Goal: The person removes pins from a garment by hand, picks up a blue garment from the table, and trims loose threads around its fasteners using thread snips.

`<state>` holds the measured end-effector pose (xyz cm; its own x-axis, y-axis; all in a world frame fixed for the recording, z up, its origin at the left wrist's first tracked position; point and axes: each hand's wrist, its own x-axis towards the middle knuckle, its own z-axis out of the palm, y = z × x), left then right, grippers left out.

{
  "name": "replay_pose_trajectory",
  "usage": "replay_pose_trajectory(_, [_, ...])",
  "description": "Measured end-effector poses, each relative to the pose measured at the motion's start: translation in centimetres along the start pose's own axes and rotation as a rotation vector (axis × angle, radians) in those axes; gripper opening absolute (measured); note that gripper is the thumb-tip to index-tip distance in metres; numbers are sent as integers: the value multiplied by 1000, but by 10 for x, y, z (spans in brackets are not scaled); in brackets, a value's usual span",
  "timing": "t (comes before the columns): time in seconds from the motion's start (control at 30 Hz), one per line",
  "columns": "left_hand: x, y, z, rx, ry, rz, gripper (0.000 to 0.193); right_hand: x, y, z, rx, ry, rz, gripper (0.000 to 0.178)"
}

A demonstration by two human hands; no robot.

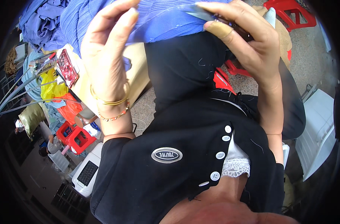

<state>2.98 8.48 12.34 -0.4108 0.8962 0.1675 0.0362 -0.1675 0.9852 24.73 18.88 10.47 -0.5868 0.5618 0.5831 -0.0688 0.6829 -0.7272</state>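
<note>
Ribbed blue fabric (162, 22) lies across my lap at the top of the view, its lower edge over my black trousers (177, 71). My left hand (108, 41) hovers at the fabric's left part, thumb and fingers curved with a gap between them; nothing shows in them. In my right hand (248, 41) is a small pair of thread snips (203, 14), blades pointing left over the fabric. The snips' handle is partly hidden by my fingers. A tan bandage (219, 30) wraps my right thumb.
More blue fabric (41, 22) is heaped at the upper left beside a pale wooden tabletop (138, 69). Yellow (52, 86) and red bags, a red stool (76, 138) and a white machine (89, 170) stand left. A white chair (317, 134) is right; another red stool (291, 15) upper right. People (50, 145) are far left.
</note>
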Motion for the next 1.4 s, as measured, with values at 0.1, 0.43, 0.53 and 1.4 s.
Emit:
replay_pose_trajectory(0.1, [-5, 13, -13, 220, -126, -106, 24, -5, -4, 1, 115, 27, 316, 33])
replay_pose_trajectory(0.43, [-3, 17, -34, 257, -284, -316, 13, -16, 8, -28, 374, -3, 630, 15])
replay_pose_trajectory(0.53, [-4, 35, -34, 258, -298, -229, 12, -10, -4, -45, 448, 48, 640, 15])
replay_pose_trajectory(1.4, [21, 34, 0, 270, -345, -157, 19, -29, 35, -100, 187, 232, 644, 18])
